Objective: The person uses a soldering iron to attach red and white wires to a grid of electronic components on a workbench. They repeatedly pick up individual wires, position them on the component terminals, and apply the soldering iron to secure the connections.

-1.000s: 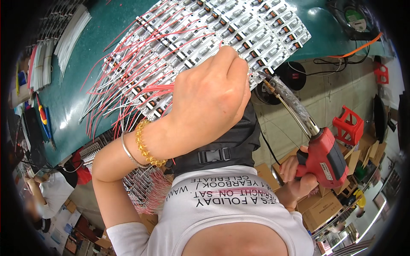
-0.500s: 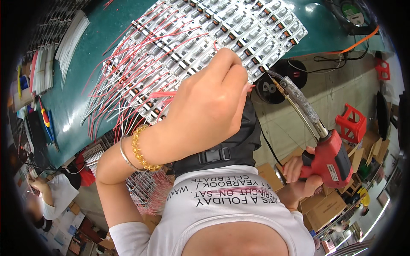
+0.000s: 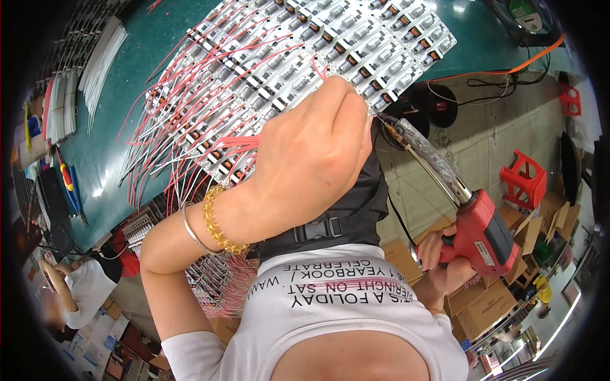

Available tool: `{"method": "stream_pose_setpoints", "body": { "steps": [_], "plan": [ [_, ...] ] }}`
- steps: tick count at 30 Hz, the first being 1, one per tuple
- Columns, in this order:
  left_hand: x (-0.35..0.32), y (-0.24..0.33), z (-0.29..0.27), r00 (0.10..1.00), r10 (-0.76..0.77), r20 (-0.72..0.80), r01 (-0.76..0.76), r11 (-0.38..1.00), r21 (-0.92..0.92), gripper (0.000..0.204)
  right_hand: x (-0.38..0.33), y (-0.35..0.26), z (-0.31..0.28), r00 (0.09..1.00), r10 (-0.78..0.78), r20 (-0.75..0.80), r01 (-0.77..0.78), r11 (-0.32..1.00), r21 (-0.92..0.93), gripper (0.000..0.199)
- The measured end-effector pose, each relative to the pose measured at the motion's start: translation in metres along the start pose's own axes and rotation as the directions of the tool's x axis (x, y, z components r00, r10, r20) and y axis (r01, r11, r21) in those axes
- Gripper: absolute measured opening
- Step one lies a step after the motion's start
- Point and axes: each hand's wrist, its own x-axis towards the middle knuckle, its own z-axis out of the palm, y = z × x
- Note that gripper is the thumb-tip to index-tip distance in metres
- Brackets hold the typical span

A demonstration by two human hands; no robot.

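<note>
A large panel of small white circuit boards [image 3: 352,38] lies on the green table, set with rows of black, orange and silver components. Many thin red and white wires stick out from its left part. My left hand [image 3: 311,143] is closed over the panel's near edge, with a bunch of red wires [image 3: 238,142] in it; the fingertips are partly hidden. In my right hand [image 3: 448,260] is a red and black soldering gun [image 3: 483,232], gripped by its handle. The gun's tip [image 3: 386,120] points at the near right corner of the panel, close to my left fingers.
White wire bundles [image 3: 101,60] and a red-yellow screwdriver [image 3: 65,174] lie at the table's left. A dark round-based device [image 3: 524,19] with an orange cable stands far right. Right of me are a red stool [image 3: 524,181] and cardboard boxes [image 3: 486,311]. Another person [image 3: 73,292] works at left.
The soldering gun has moved left, its tip now closer to my left fingers. The panel has shifted slightly left and nearer. My left hand stays closed, turned a little.
</note>
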Motion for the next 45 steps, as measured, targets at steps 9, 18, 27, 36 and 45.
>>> {"method": "stream_pose_setpoints", "body": {
  "steps": [9,18,27,36,45],
  "plan": [
    [-0.001,-0.002,0.000,1.000,0.016,0.007,-0.016,0.999,0.040,0.015,-0.001,0.002,0.001,0.999,-0.020,0.040,0.022,0.998,-0.057,0.071],
    [-0.004,-0.005,0.003,1.000,0.002,0.022,-0.003,0.999,0.049,0.014,0.004,0.009,-0.003,0.996,-0.065,0.068,0.065,0.998,0.003,0.077],
    [0.000,-0.011,-0.014,0.989,0.094,0.111,-0.078,0.987,-0.139,0.014,0.033,0.012,0.012,0.985,-0.151,0.080,0.135,0.974,0.182,0.075],
    [0.067,-0.060,-0.102,0.960,0.175,-0.221,-0.065,0.900,0.430,0.010,0.060,0.007,0.015,0.979,-0.197,0.049,0.175,0.940,0.294,0.062],
    [0.090,-0.180,-0.102,0.984,0.036,-0.176,0.079,0.792,0.606,0.017,0.076,-0.005,0.040,0.976,-0.215,0.043,0.197,0.945,0.260,0.060]
  ]
}}
